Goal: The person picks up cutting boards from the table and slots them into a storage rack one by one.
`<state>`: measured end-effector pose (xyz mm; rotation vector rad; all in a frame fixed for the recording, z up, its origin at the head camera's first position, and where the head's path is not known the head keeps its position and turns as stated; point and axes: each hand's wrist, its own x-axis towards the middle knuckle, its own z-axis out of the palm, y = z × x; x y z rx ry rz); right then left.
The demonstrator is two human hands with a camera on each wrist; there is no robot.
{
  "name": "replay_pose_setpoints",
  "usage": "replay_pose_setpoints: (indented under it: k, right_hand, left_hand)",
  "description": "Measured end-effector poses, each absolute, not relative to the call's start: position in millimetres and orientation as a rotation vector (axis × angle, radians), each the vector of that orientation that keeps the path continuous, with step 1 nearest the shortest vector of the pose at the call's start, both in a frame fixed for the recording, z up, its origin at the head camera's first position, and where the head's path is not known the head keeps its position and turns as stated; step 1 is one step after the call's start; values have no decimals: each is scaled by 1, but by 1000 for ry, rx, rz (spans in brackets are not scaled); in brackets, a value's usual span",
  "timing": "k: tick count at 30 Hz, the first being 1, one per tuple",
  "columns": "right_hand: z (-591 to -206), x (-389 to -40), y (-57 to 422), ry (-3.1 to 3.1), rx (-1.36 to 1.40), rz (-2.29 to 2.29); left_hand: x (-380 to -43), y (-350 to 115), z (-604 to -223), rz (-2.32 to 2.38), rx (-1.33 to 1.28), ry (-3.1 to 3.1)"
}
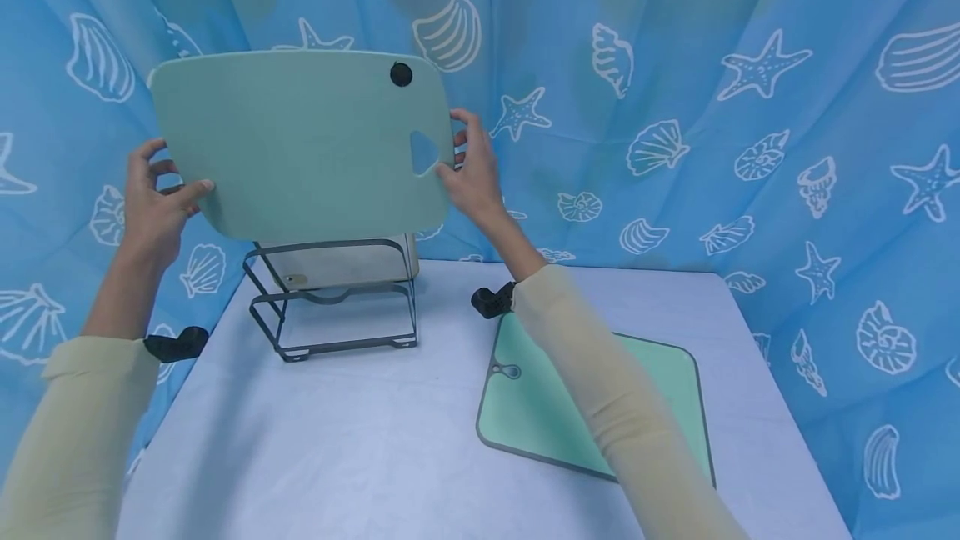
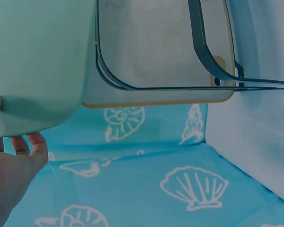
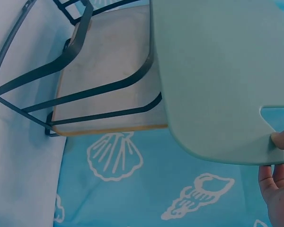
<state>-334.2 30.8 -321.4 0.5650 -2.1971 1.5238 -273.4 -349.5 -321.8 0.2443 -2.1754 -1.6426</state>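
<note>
A pale green cutting board [image 1: 300, 148] with a cut-out handle and a black round spot is held up on its long side, above and in front of a dark metal rack [image 1: 341, 348]. My left hand [image 1: 153, 207] grips its left end, thumb on the near face and fingers behind. At the other end, beside the handle hole, my right hand [image 1: 474, 169] pinches the edge. Another board, greyish with a tan rim [image 2: 156, 42], stands upright in the back of the rack, partly hidden by the green one.
A second green cutting board [image 1: 555, 407] with a dark grey edge lies flat on the white-covered table [image 1: 337, 440] at the right, partly under my right sleeve. Behind the table hangs a blue curtain [image 1: 675, 190] with white shells and starfish.
</note>
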Motion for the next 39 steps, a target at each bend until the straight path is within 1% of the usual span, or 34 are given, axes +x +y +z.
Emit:
replay_pose_setpoints:
  k: [13, 25, 39]
  right_hand:
    - [-332, -335, 24, -2188, 546, 1541]
    - [-353, -337, 17, -2203, 523, 1526]
    - [-362, -335, 15, -2230, 515, 1539]
  left_hand:
    - [-276, -353, -328, -1595, 308, -2199]
    - [-280, -356, -338, -1650, 414, -2165]
    - [-278, -358, -347, -1687, 439, -2167]
